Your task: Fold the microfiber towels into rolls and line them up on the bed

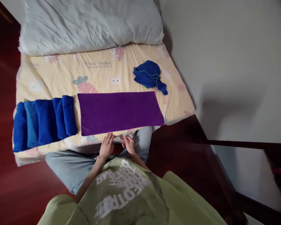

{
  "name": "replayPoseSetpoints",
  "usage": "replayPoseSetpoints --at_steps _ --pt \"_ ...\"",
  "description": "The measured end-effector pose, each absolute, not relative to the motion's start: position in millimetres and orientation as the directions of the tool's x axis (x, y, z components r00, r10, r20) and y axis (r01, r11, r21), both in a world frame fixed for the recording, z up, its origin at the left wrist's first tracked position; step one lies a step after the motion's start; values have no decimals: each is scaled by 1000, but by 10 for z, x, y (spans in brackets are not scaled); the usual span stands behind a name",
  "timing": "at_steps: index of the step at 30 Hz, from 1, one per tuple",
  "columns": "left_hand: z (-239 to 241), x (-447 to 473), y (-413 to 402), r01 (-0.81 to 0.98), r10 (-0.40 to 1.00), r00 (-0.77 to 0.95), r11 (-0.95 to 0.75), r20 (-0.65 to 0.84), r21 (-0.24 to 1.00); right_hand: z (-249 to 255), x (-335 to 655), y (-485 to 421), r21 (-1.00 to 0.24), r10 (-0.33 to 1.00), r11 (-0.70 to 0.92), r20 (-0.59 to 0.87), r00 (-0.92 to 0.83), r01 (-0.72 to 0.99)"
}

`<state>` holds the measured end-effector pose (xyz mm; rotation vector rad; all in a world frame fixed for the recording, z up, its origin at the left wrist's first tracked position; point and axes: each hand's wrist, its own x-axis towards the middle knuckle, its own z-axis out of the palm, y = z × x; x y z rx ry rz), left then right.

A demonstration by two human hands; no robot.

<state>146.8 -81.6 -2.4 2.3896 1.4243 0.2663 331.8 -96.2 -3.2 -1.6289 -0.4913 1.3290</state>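
Step, as I read it: purple towel [120,112] is laid out flat on the sheet [61,78], long side toward you, no visible wrinkles. Hands are off it, at the bed edge.

Left hand [106,146]: flat, fingers extended, empty, with its tips right at the towel's near edge. Can't tell if they touch.
Right hand [129,145]: just beside the left, loosely curled, below the same edge. Can't tell if it pinches anything.

Both hands sit under the towel's middle; its ends are well apart from them on either side. Any grip on a corner calls for spreading your hands wide and reaching forward.

Nearby: blue rolls [44,122] lined up just left of the towel, and a crumpled blue towel [150,76] beyond its far right corner.
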Motion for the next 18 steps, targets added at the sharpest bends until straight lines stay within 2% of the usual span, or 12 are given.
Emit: replayPoseSetpoints --at_steps 5,8,18 --pt "-97 1497 -830 815 887 463 -427 4 391 56 3549 -530 -861 785 -449 -508 355 -240" --pt "-130 1512 -863 818 893 449 -420 21 393 76 3517 -387 -834 754 -469 -549 361 -291" --pt "-78 1490 -874 826 879 477 -446 -4 345 17 3287 -384 -824 649 -439 -567 508 -359"
